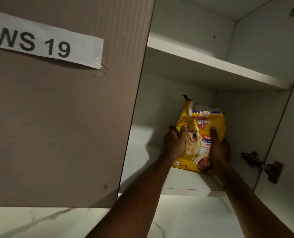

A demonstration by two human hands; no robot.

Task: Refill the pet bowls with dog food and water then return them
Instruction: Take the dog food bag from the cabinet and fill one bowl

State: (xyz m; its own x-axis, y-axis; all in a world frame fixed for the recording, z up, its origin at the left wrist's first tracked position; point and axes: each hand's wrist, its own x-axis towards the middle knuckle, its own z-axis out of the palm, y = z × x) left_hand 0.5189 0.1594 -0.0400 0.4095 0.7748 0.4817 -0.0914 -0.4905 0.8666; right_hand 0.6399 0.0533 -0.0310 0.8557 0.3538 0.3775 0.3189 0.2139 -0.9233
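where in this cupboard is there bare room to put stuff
The lower shelf is bare left of the dog food bag, up to the closed door. The upper shelf shows nothing on it. It is crowded only at the bag, gripped by the left hand and right hand.

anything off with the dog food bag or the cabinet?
The dog food bag has a ragged torn top: one corner flap sticks up at its upper left. It stands upright on the lower shelf, left hand and right hand gripping its sides. No spill visible.
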